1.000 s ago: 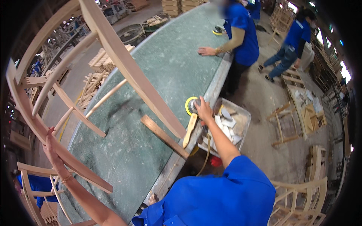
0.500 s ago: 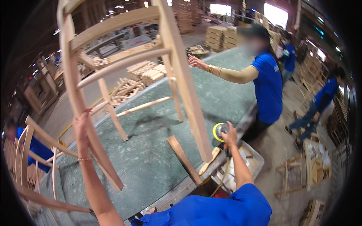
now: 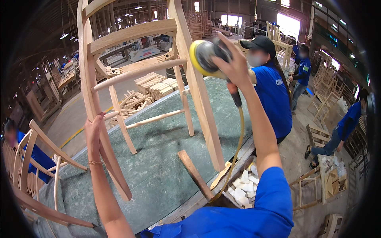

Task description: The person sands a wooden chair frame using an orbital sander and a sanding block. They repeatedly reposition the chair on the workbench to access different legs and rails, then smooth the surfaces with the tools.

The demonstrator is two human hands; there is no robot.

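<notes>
An unfinished wooden chair frame (image 3: 203, 107) stands tilted over the green-topped table (image 3: 158, 170). My left hand (image 3: 94, 129) is wrapped round its left leg, just below a side rung. Raised at the right, my right hand (image 3: 236, 65) grips an orbital sander (image 3: 204, 55) with a yellow rim. The sander's pad faces the chair's right upright; whether they touch I cannot tell. From the sander, an air hose (image 3: 241, 131) hangs down to the table edge.
A wood strip (image 3: 194, 174) and a wooden-handled brush (image 3: 221, 175) lie at the near edge, beside a bin of white pieces (image 3: 245, 186). Another chair frame (image 3: 55, 146) occupies the left. Across the table, at the right, stands a co-worker (image 3: 274, 95). Stacked parts (image 3: 162, 87) lie beyond.
My right hand has lifted the sander from low beside the table edge up to the chair's right upright. My left hand keeps its hold on the leg. The co-worker's outstretched arm is now mostly hidden.
</notes>
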